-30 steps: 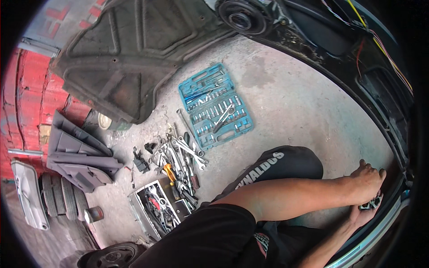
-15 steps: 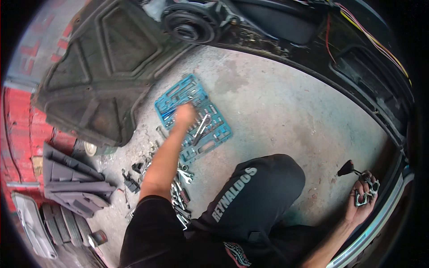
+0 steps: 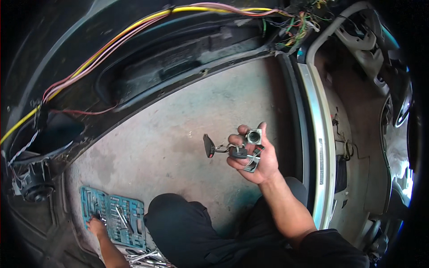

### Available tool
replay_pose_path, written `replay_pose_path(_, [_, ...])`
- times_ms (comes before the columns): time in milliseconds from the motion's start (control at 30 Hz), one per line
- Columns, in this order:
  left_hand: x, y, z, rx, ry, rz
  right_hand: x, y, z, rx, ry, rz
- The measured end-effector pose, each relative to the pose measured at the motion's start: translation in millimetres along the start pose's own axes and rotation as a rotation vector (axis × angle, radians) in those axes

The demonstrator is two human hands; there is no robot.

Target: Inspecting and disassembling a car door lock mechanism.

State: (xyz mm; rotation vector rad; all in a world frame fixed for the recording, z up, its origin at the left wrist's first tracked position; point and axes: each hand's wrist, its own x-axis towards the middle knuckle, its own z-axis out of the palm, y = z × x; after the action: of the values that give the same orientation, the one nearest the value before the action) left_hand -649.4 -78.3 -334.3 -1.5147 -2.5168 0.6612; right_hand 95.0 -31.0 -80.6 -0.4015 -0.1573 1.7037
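My right hand is raised over the floor, palm up, with its fingers curled round a metal lock housing that has a round bore. Small dark and metal parts of it show between the fingers. From it a black key fob hangs out to the left on a short metal link. At the lower left, my left hand reaches into an open teal socket set case. Its fingers are bent down among the sockets, and whatever they pinch is too small to make out. A ratchet lies across the case beside that hand.
Loose wrenches lie below the case. A dark car door panel with a yellow and pink wire bundle arches across the top. On the right runs the metal door sill, with the car's interior beyond. A round speaker sits far left.
My view has swung right, toward the right hand and the car sill. The right hand has come up with the lock housing. My left hand stays at the socket case.
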Motion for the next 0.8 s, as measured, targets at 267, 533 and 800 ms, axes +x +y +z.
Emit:
replay_pose_path(267, [-106.3, 128.1, -288.5, -0.51, 0.279, 0.515, 0.7, -19.8, -4.5, 0.085, -0.043, -0.102])
replay_pose_path(533, [-297.3, 278.2, -562.0, -0.382, 0.511, 1.293, -4.0, -24.3, -9.3, 0.054, -0.018, -0.155])
replay_pose_path(800, [-352.8, 312.7, -595.0, -0.288, 0.485, 1.153, -11.9, -27.7, -5.2, -0.001, -0.024, -0.276])
